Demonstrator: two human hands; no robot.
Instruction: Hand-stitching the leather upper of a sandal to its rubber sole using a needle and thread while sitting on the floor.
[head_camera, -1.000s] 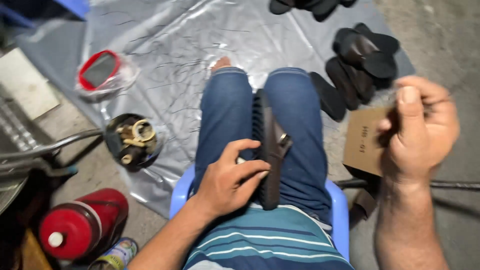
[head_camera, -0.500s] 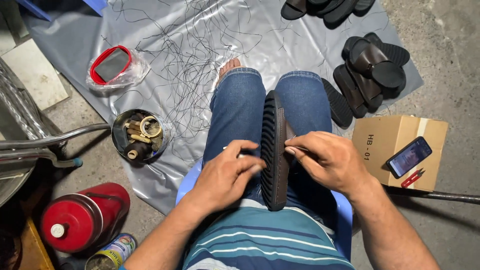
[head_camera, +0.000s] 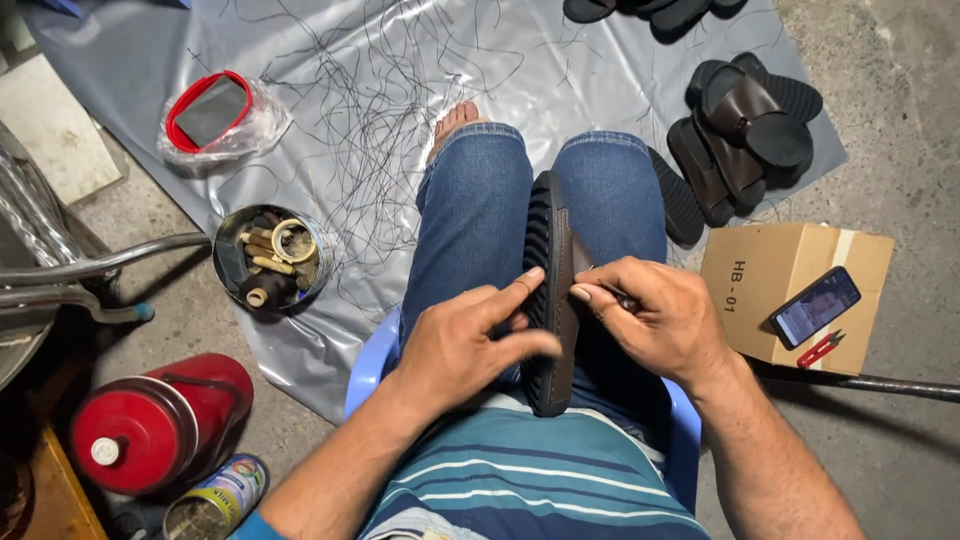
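Head cam, only view: person sits on a blue plastic chair (head_camera: 372, 362), jeans-clad legs together, w/ a black ribbed sandal sole (head_camera: 548, 290) stood on edge between the thighs, brown upper layer facing right. Left hand (head_camera: 468, 345) wraps the sole from the left, index finger stretched up along its top edge, thumb across the lower part, so it's gripping the sole. Right hand (head_camera: 655, 318) sits just beside the sole's right face, fingertips pinched shut on sth thin & dark; can't tell exactly what. On the floor: grey plastic sheet (head_camera: 330, 60) strewn w/ black thread scraps (head_camera: 380, 110). Right of the legs, a pile of dark sandals (head_camera: 745, 125); near it a cardboard box (head_camera: 775, 290) w/ a phone (head_camera: 815, 305) & small red clippers (head_camera: 822, 348) on top. Left side: round tin of spools (head_camera: 268, 260), red-rimmed container in a clear bag (head_camera: 210, 112), red cylinder tank (head_camera: 160, 420) & a can (head_camera: 215, 498) lower left.
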